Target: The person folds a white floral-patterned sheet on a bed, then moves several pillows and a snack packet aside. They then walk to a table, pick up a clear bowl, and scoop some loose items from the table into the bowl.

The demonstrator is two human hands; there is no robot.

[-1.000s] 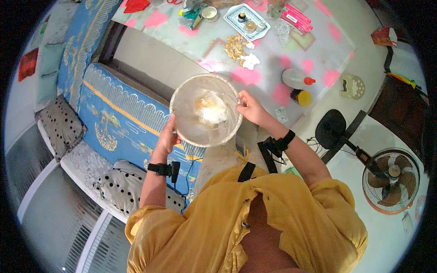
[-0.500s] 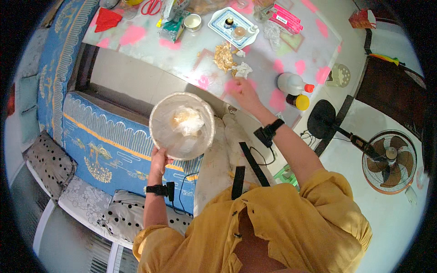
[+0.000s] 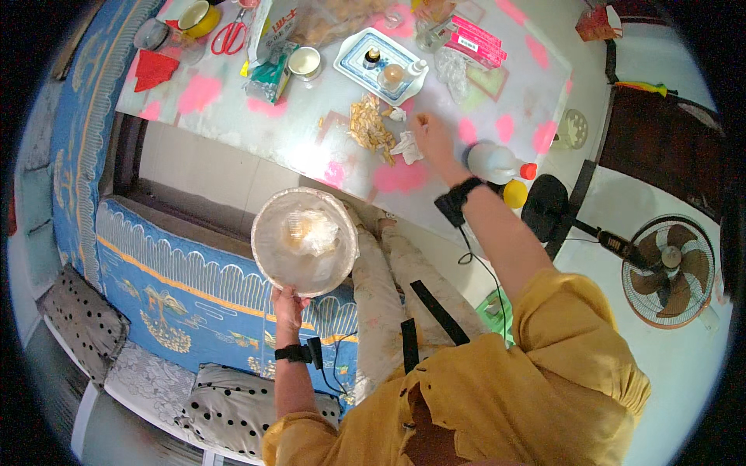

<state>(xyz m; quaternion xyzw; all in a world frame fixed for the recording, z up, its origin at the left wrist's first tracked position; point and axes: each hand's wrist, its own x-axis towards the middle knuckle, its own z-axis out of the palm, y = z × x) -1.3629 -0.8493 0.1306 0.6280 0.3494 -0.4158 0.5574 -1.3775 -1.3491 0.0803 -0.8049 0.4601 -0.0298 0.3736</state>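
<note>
My left hand (image 3: 289,304) grips the rim of a round, pale waste bin (image 3: 264,264) and holds it tilted beside the table, over the floor and sofa edge. Inside the bin lies crumpled white and yellowish waste (image 3: 312,231). My right hand (image 3: 433,140) hovers over the table with its fingers curled in; whatever they hold, if anything, is hidden. Just left of it lies a crumpled white tissue (image 3: 407,147), with a smaller tissue (image 3: 397,114) farther back. A pile of tan, shell-like scraps (image 3: 371,128) spreads next to them.
A blue-and-white tray (image 3: 357,66) with small bottles stands behind the scraps. A white cup (image 3: 305,64), red scissors (image 3: 230,37) and a pink box (image 3: 477,43) lie around it. A white bottle with a red cap (image 3: 493,161) stands near the table's right edge.
My right hand has moved farther across the table, from the near side of the tissue to its right. The view has shifted; my left hand still holds the waste bin.
</note>
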